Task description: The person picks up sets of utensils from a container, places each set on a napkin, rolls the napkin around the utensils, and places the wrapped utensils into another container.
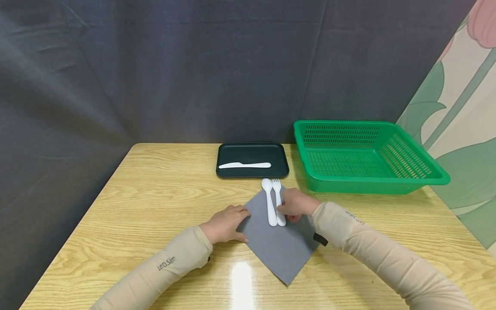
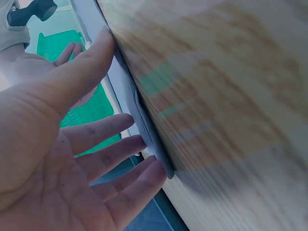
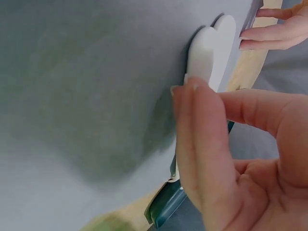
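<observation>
A grey cloth napkin (image 1: 275, 247) lies flat on the table, turned cornerwise. On its far part a white spoon (image 1: 270, 202) and a white fork (image 1: 278, 200) rest side by side, handles toward me. My right hand (image 1: 296, 203) pinches the fork's handle (image 3: 201, 53) between thumb and fingers, from the right. At the napkin's left edge, my left hand (image 1: 226, 224) touches the cloth with spread, fairly straight fingers, as the left wrist view also shows. A white knife (image 1: 245, 165) lies across the black tray (image 1: 252, 150) behind the napkin.
To the right of the tray stands a green perforated basket (image 1: 381, 181). A dark curtain (image 1: 217, 73) hangs behind the wooden table (image 1: 155, 189). A wall painted with flowers (image 1: 465, 168) borders the right side.
</observation>
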The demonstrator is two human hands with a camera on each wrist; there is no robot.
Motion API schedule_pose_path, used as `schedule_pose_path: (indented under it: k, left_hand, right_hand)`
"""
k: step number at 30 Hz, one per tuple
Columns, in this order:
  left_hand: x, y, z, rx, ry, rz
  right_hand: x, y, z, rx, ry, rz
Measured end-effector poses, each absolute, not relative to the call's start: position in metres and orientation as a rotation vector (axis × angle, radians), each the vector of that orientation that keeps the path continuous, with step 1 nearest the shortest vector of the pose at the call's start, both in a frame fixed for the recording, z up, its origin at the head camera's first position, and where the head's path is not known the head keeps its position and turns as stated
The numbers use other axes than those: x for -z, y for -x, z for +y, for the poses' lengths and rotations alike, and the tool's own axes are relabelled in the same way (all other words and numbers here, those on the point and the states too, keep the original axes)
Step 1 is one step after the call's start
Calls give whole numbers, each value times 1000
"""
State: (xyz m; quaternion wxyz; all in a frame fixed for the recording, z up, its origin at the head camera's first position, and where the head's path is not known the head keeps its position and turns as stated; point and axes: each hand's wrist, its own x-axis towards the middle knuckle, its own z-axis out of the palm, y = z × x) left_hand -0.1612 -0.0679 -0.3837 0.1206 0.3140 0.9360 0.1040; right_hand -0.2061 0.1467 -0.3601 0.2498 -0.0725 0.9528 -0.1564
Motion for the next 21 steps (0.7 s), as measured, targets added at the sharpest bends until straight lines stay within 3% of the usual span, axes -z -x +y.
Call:
schedule_pose_path:
  k: [21]
  left_hand:
    - [383, 161, -68, -306, -914, 2739]
  right_hand:
    - [347, 227, 145, 364, 346, 2779]
